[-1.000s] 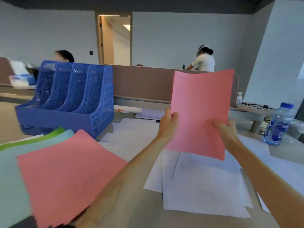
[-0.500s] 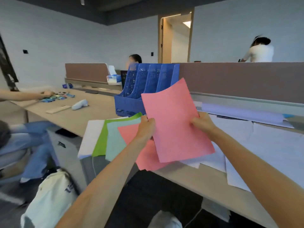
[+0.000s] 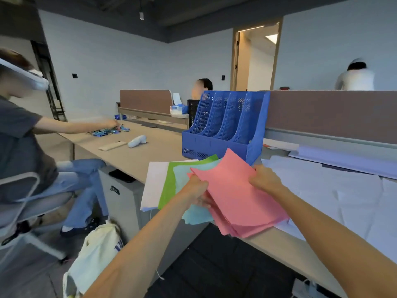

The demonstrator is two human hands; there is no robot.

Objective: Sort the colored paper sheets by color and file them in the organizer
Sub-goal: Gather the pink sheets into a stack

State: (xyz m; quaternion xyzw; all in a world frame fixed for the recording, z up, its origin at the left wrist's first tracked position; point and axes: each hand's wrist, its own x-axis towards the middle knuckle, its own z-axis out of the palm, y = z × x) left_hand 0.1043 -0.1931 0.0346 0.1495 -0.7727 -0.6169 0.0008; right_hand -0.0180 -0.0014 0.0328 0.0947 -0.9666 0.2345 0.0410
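1. Fingers (image 3: pixel 200 195) of the left hand (image 3: pixel 194 191) are curled closed on the left edge of the pink sheets (image 3: pixel 235 198), thumb side on top; the right hand (image 3: pixel 265 179) pinches the same pink sheets at their upper right edge, its fingers folded under the paper.
2. At the far left a seated person (image 3: pixel 23 136) in a dark shirt and jeans reaches toward small blue items (image 3: pixel 107 131) on the long desk (image 3: pixel 137 155).
3. On the floor below lies a pale cloth bag (image 3: pixel 94 252).
4. Further along that desk lie a flat beige bar (image 3: pixel 112 145) and a white handheld device (image 3: pixel 137 141), just beside each other.
5. At the desk's near corner a white sheet (image 3: pixel 153 186) lies lowest, a green sheet (image 3: pixel 168 186) over it, and a light blue sheet (image 3: pixel 183 175) over the green.
6. The pink sheets overlap the blue one and stick out past the desk's front edge, slightly fanned.
7. Just behind the coloured paper stands a blue organizer (image 3: pixel 225 125) with four slanted slots; I cannot tell whether anything is in them.
8. To the right, white paper (image 3: pixel 335 196) covers the desk surface, bounded at the back by a brown divider (image 3: pixel 330 114).
9. Beyond the divider, a person in white (image 3: pixel 355 79) is partly hidden.
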